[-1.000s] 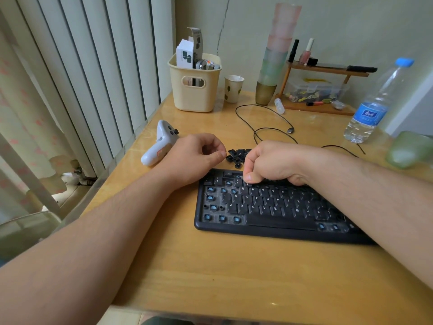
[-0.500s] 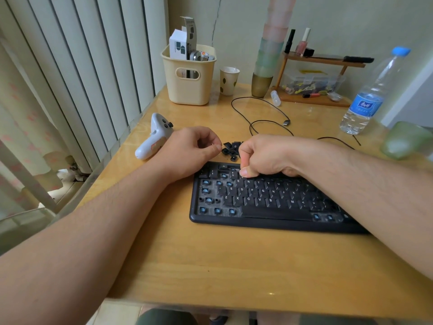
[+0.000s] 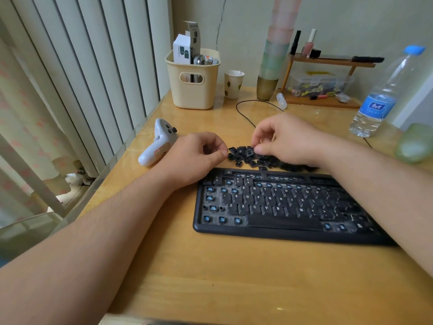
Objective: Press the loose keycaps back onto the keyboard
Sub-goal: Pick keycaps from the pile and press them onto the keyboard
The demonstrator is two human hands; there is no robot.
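Picking from the loose keycaps (image 3: 255, 158), heaped on the desk (image 3: 234, 273) just behind the keyboard (image 3: 281, 207), close so each cap has only a short way to go. Right hand (image 3: 288, 139) hangs over the heap, fingers curled down, thumb and fingertips closing on a cap at the heap's left end; looks pinched, though it's too small to tell if the cap has left the pile. Left hand (image 3: 199, 156) rests by the keyboard's top-left corner, thumb pressed to forefinger right at the edge of the heap; can't tell if anything sits between them. Keyboard lies flat and square to the person, letter rows mostly filled, blue stems bare down the left columns, along the upper rows and near the bottom right, so probably well short of done. White controller (image 3: 157, 146) lies left of the left hand, out of the way. Water bottle (image 3: 379, 99) stands well to the right.
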